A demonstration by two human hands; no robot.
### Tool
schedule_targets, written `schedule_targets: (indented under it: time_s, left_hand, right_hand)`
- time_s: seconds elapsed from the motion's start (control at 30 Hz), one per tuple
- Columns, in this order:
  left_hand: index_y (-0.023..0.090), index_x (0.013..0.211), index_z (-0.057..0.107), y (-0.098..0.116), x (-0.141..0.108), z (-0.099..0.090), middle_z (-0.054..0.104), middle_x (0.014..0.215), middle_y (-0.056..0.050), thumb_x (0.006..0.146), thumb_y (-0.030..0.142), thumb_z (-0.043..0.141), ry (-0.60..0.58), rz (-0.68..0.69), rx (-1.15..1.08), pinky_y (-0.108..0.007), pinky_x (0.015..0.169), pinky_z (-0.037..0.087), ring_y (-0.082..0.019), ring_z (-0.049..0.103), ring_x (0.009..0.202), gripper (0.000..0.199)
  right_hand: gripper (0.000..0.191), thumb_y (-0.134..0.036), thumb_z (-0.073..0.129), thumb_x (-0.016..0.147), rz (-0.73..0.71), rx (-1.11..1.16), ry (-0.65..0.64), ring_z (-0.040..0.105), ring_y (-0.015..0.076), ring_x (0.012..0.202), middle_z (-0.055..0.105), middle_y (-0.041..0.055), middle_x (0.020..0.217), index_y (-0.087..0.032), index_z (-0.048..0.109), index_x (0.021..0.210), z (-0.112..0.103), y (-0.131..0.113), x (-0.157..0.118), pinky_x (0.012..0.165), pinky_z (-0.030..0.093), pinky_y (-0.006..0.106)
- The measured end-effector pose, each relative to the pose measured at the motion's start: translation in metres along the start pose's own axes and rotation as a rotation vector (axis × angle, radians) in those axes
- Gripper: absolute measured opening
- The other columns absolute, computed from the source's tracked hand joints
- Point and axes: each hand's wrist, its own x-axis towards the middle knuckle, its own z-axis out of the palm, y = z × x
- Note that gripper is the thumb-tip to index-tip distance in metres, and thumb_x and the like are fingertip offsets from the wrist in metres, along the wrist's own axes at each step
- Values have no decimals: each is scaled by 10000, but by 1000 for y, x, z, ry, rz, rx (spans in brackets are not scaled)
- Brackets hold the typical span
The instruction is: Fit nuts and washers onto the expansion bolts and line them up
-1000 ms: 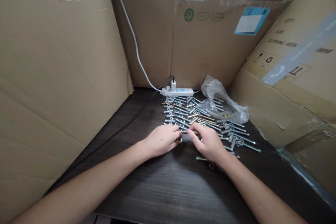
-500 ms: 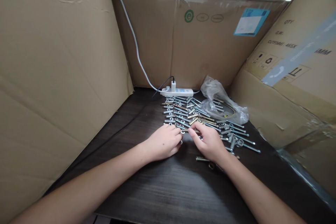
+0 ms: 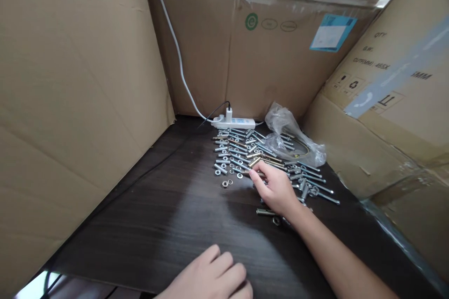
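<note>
My right hand (image 3: 275,187) is over the front of the laid-out hardware. Its thumb and forefinger close on the end of a dark bronze-coloured bolt (image 3: 247,174); the other fingers are hidden beneath the palm. Left of it lie a loose nut (image 3: 225,184), a small ring (image 3: 230,182) and a flat washer (image 3: 240,176). Down by the table's front edge, my left hand (image 3: 213,276) is loosely curled with its knuckles up. Its fingertips and palm are out of sight. Silver sleeves (image 3: 220,168), rings and long bolts (image 3: 317,174) lie in rows beyond.
Behind the rows stands a white power strip (image 3: 234,123) with a plug and cables. A clear plastic bag (image 3: 294,133) covers some bolts. Another sleeve (image 3: 265,212) and nut (image 3: 276,221) lie below my right wrist. Cardboard boxes (image 3: 196,56) wall in the dark table (image 3: 154,224).
My left hand has drawn back from the hardware toward the front edge, uncovering the nut, ring and washer. My right hand stays at nearly the same spot. The view has shifted slightly.
</note>
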Motion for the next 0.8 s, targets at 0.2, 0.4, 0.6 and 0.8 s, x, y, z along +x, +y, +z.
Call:
schedule_targets:
  time_s: [0.2, 0.4, 0.6, 0.8]
  left_hand:
    - [183, 682, 488, 3, -10, 6, 517, 606, 33, 851, 148, 536, 164, -109, -153, -285, 530, 304, -111, 414, 549, 179]
    - [193, 829, 552, -43, 26, -59, 593, 799, -12, 922, 204, 415, 115, -574, -409, -251, 665, 400, -133, 531, 743, 166]
    - [178, 769, 590, -107, 72, -42, 602, 732, 1, 894, 299, 435, 212, -811, -552, -243, 615, 389, -143, 532, 675, 233]
    - [155, 737, 547, -125, 88, 2, 546, 655, 23, 858, 346, 464, 262, -877, -978, -206, 523, 366, -100, 454, 546, 241]
  right_hand:
    - [241, -375, 431, 899, 9, -16, -16, 549, 144, 603, 608, 1, 662, -200, 551, 785, 2, 0, 0, 598, 362, 243]
    - [208, -350, 447, 894, -46, 65, -13, 564, 138, 605, 625, 6, 692, -195, 552, 803, 5, -2, -1, 594, 370, 235]
    - [200, -350, 419, 913, -70, 142, 4, 547, 127, 578, 605, -3, 670, -199, 529, 842, 9, -3, -2, 565, 365, 220]
    - [230, -386, 393, 925, 0, 82, -26, 552, 136, 536, 608, -5, 634, -205, 530, 883, 13, 5, 2, 543, 365, 218]
